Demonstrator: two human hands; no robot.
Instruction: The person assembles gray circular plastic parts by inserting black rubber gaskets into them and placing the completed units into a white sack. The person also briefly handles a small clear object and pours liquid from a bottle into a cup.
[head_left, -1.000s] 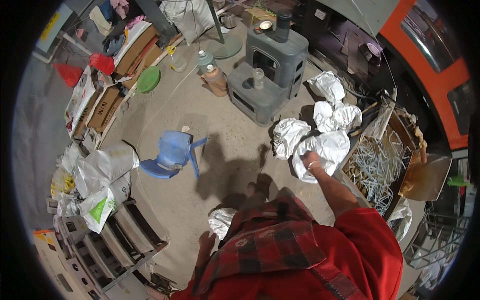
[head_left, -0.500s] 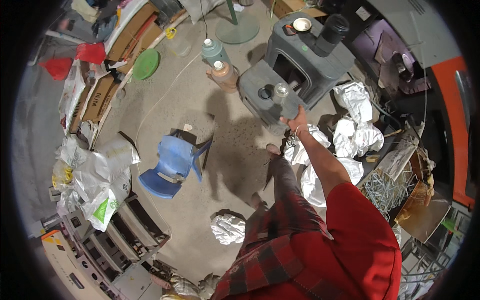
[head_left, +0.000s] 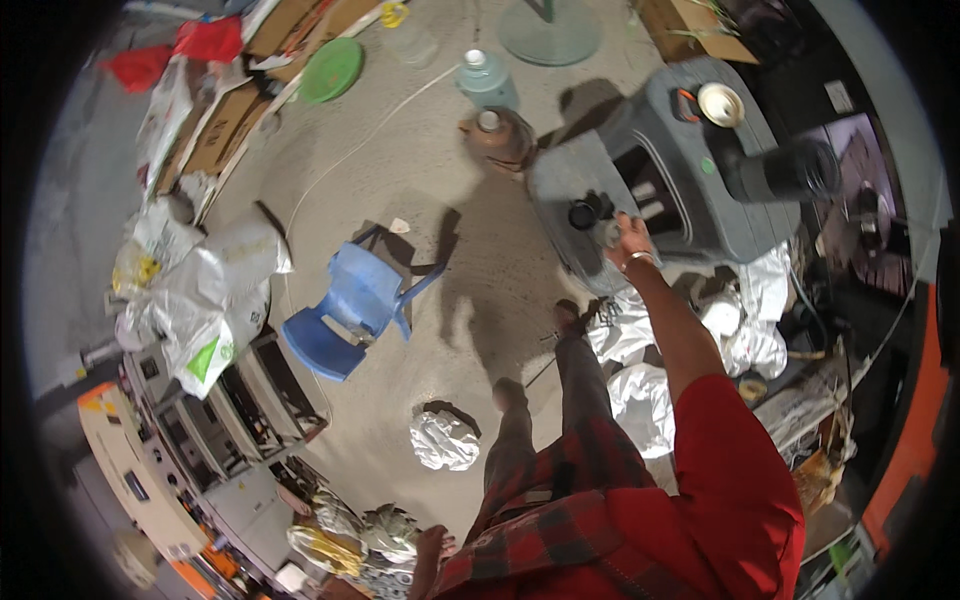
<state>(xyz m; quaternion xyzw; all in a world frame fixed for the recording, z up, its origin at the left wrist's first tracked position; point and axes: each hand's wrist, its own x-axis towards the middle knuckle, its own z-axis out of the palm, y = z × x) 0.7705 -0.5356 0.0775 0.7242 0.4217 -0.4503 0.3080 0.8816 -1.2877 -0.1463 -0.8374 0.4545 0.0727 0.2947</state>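
In front of me on the right, my right hand (head_left: 632, 240) reaches down to the lower step of a grey step-shaped plastic unit (head_left: 570, 165). Its fingers are closed round a small clear jar (head_left: 607, 233), which is partly hidden and blurred. A round black piece (head_left: 581, 214) lies on the step beside the jar, near a dark shadow. At the lower edge, beside my plaid cloth, my left hand (head_left: 434, 545) hangs low; its fingers are too unclear to read. On the unit's top are a white bowl (head_left: 720, 104), an orange-and-black item (head_left: 686, 104) and a black cylinder (head_left: 790, 172).
A blue chair (head_left: 365, 288) stands on the floor to the left. A teal bottle (head_left: 486, 80) and a brown bottle (head_left: 498, 140) stand left of the unit. Crumpled silver bags (head_left: 642, 405) lie near my legs, and another silver bundle (head_left: 444, 440) lies on the floor.
My view has shifted, and the unit appears farther right. My right hand has the jar at a different angle, now lower against the step. My left hand has come into view.
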